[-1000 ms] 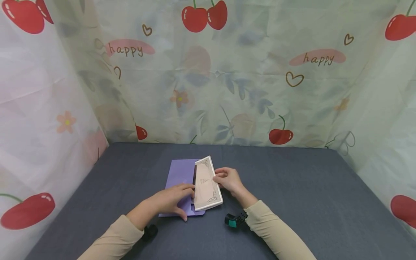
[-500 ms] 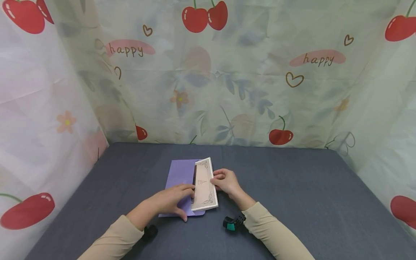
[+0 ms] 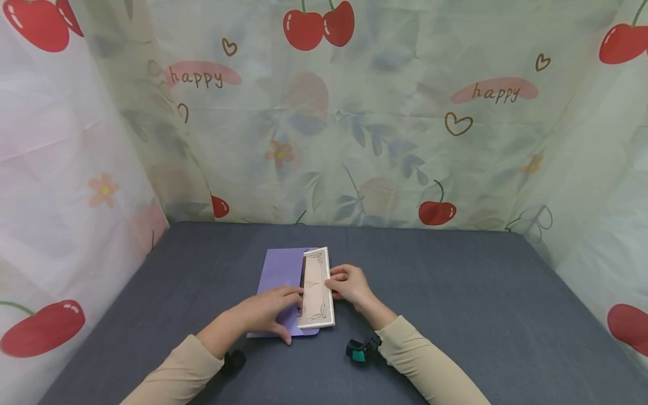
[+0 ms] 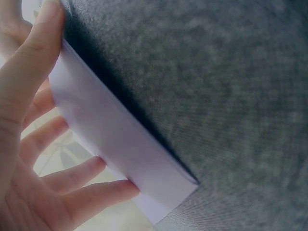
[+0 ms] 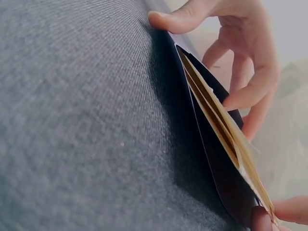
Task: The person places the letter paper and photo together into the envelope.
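Note:
A purple envelope [image 3: 282,265] lies on the table, its mouth facing right. A cream card [image 3: 316,287] with a white border and dark scrollwork corners overlaps that side; its left edge is at the mouth. Layered card edges [image 5: 216,115] show in the right wrist view, between the envelope's dark inner sides. My right hand [image 3: 352,286] pinches the card's right edge between thumb and fingers. My left hand [image 3: 267,309] rests on the envelope with fingers spread, fingertips at the mouth and thumb by the near edge. In the left wrist view its fingertips touch the envelope [image 4: 106,125].
The table has a dark grey cloth [image 3: 455,292]. Fabric walls [image 3: 329,124] printed with cherries and flowers stand behind and at both sides. A black strap with a teal patch [image 3: 359,354] is at my right wrist, and a dark device [image 3: 234,361] at my left.
My right hand has moved slightly left with the card, which has straightened and shifted left over the envelope. My left hand and the envelope have stayed put.

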`<move>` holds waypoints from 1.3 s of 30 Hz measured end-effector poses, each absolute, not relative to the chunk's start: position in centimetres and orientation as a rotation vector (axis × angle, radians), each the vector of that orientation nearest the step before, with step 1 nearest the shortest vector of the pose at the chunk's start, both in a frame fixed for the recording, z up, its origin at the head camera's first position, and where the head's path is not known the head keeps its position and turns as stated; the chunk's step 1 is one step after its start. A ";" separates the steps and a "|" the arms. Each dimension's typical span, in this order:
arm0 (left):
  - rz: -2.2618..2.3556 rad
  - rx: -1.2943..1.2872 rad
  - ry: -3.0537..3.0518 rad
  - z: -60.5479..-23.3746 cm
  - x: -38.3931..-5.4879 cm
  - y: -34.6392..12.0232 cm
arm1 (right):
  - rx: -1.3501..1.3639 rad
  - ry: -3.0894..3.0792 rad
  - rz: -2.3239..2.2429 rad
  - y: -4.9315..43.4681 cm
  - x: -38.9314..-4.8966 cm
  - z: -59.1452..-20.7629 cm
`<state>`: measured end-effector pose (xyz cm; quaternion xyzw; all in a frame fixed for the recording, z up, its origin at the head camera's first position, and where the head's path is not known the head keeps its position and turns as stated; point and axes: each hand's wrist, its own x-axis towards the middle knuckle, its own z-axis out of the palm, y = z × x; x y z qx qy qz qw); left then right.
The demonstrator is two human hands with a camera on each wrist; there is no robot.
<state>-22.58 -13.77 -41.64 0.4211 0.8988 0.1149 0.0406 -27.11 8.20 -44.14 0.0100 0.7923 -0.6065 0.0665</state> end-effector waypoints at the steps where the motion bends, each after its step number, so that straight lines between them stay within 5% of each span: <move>1: 0.352 1.285 2.752 -41.6 -22.6 -13.8 | 0.029 2.388 -1.828 8.2 -27.1 -44.1; 39: 0.352 1.256 2.740 -41.5 -22.5 -13.7 | -0.029 2.350 -1.817 7.4 -26.3 -43.9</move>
